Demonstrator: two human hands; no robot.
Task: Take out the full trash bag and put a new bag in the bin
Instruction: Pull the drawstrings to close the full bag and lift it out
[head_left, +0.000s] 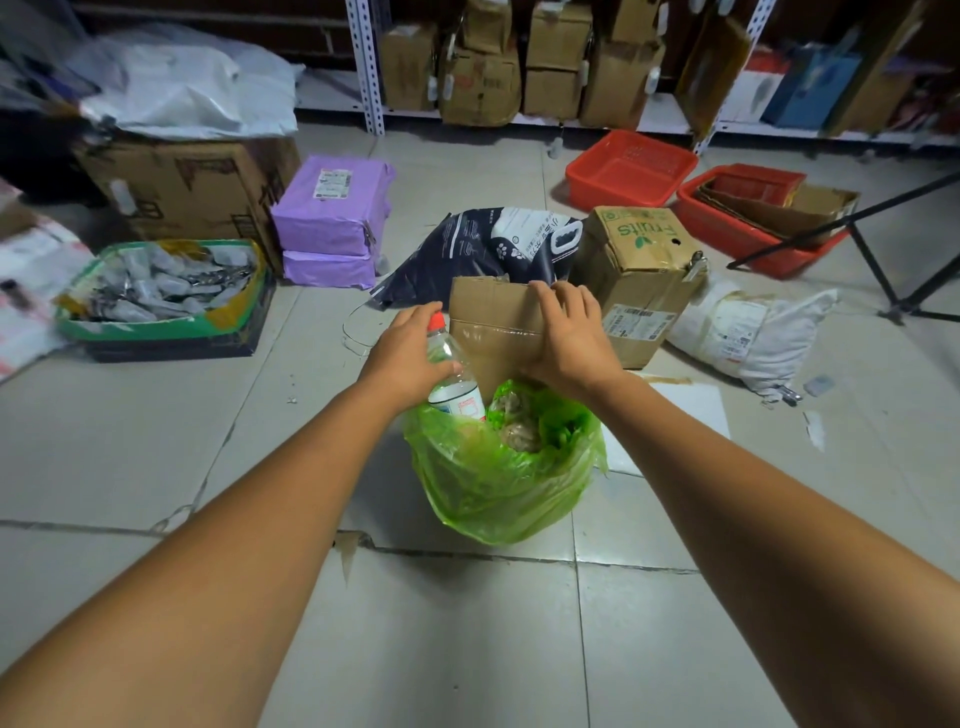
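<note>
Left hand (410, 353) grips clear plastic bottle with red cap (453, 384); right hand (569, 338) grasps top edge of flat brown cardboard sheet (491, 332). Both items stick out of full green translucent trash bag (498, 483), mid grey tiled floor (156, 441). Bag mouth open, untied. Bin itself not discernible, no new bag seen. Judged early stage.

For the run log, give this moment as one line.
left hand: grips bottle | right hand: holds cardboard | green bag: open, overfull

Overfull green bag (498, 488) (bottle (457, 379), cardboard (493, 322))
</note>
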